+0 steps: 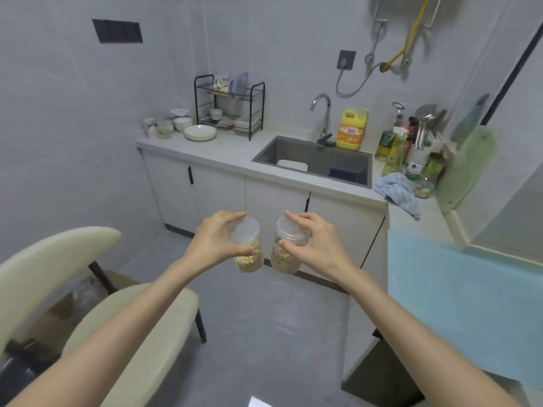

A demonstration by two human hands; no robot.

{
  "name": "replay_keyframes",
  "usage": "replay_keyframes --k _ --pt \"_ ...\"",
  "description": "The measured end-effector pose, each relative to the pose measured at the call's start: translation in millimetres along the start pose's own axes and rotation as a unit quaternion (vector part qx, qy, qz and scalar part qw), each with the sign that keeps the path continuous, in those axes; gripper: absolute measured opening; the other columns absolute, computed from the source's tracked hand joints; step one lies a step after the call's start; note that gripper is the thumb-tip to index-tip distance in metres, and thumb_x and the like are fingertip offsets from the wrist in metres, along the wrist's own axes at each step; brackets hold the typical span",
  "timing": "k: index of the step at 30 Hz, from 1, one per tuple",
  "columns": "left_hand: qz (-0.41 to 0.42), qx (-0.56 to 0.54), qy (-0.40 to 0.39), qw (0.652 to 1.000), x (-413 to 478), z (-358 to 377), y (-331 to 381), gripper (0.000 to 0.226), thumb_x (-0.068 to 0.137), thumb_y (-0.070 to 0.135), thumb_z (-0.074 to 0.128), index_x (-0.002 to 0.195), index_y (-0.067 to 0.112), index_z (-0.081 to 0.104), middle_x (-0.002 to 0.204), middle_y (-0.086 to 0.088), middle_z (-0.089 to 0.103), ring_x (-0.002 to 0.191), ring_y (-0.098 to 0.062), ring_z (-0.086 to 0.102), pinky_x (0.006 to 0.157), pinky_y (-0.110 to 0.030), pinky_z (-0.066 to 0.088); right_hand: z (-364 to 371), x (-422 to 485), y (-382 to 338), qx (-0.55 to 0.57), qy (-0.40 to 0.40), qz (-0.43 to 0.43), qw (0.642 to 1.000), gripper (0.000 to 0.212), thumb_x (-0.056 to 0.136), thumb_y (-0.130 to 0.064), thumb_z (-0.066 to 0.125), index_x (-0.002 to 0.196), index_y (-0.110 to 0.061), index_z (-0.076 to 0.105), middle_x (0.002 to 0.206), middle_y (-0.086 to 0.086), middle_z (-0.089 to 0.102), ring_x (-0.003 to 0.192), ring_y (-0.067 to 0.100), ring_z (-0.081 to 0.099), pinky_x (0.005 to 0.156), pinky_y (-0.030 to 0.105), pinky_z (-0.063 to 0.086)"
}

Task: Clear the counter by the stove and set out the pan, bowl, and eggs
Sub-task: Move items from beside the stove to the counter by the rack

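I carry two clear plastic jars of beige grain in the air over the grey floor. My left hand point(216, 239) grips the left jar point(248, 251) by its translucent lid. My right hand point(316, 242) grips the right jar point(286, 254) the same way. Both jars hang upright, side by side and a little apart. On the far left of the grey counter point(235, 148) stand white bowls point(182, 123) and a white plate point(200, 132). No pan, eggs or stove are in view.
A black dish rack point(229, 105) stands behind the plate. The sink point(314, 160) with faucet point(321, 113) lies mid-counter, a yellow detergent jug point(351, 130) and several bottles point(408, 145) to its right. A blue cloth point(396, 192), a light-blue covered surface point(464, 289) and cream chairs point(132, 318) are nearby.
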State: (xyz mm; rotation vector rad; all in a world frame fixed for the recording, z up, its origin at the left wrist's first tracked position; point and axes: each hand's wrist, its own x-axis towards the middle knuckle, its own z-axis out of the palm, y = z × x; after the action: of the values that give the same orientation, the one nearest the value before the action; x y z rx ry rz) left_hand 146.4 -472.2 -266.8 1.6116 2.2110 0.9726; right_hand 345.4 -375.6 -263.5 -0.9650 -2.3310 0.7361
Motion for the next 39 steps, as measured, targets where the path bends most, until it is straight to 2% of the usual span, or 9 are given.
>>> replay_keyframes --k 5,14,18,22,32,39 --pt "-0.048 0.015 0.038 0.998 74.2 -16.6 -19.6 0.089 0.055 0.039 0.088 0.134 0.023 0.052 0.13 0.001 0.056 0.121 -0.015 0.05 0.096 -0.025 0.037 10.5 95.3 11.0 0.01 -0.033 -0.046 0.998 0.063 0.078 -0.037 0.073 0.137 -0.027 0.051 0.123 -0.007 0.053 0.113 0.003 0.046 0.094 0.011 0.028" --pt "-0.11 0.031 0.083 0.99 181.7 -41.3 -72.0 0.09 0.058 0.039 0.086 0.138 0.021 0.048 0.135 -0.001 0.052 0.126 -0.02 0.045 0.102 -0.033 0.038 44.4 246.9 11.1 0.002 -0.08 -0.104 0.991 0.064 0.08 -0.038 0.07 0.138 -0.026 0.049 0.131 -0.004 0.05 0.122 0.012 0.044 0.097 0.021 0.032" --pt "-0.125 0.027 0.101 0.987 236.7 -51.2 -108.8 0.091 0.059 0.039 0.086 0.138 0.02 0.047 0.136 -0.002 0.051 0.128 -0.021 0.044 0.103 -0.036 0.038 71.8 314.6 11.4 0.003 -0.069 -0.108 0.992 0.064 0.079 -0.037 0.071 0.138 -0.024 0.05 0.13 0.0 0.052 0.122 0.016 0.046 0.101 0.027 0.035" --pt "-0.135 0.023 0.115 0.984 308.0 -65.6 -161.3 0.092 0.059 0.038 0.087 0.139 0.018 0.046 0.138 -0.003 0.049 0.129 -0.02 0.043 0.105 -0.035 0.035 113.9 396.7 10.9 -0.001 -0.066 -0.105 0.992 0.064 0.079 -0.038 0.07 0.138 -0.024 0.049 0.13 0.0 0.053 0.121 0.015 0.047 0.093 0.019 0.032" --pt "-0.153 0.03 0.117 0.981 489.1 -125.1 -288.4 0.092 0.059 0.036 0.087 0.138 0.016 0.045 0.139 -0.006 0.047 0.127 -0.021 0.044 0.102 -0.033 0.036 200.8 599.1 -5.4 -0.007 -0.097 -0.091 0.991 0.066 0.078 -0.037 0.072 0.138 -0.022 0.049 0.131 0.002 0.053 0.118 0.017 0.051 0.094 0.021 0.036" --pt "-0.177 0.046 0.119 0.976 576.3 -146.7 -359.7 0.088 0.06 0.033 0.087 0.136 0.016 0.046 0.138 -0.006 0.045 0.126 -0.022 0.044 0.101 -0.032 0.036 262.1 709.9 -3.9 0.02 -0.117 -0.088 0.989 0.065 0.077 -0.034 0.073 0.137 -0.023 0.05 0.131 0.002 0.053 0.114 0.018 0.054 0.093 0.023 0.038"
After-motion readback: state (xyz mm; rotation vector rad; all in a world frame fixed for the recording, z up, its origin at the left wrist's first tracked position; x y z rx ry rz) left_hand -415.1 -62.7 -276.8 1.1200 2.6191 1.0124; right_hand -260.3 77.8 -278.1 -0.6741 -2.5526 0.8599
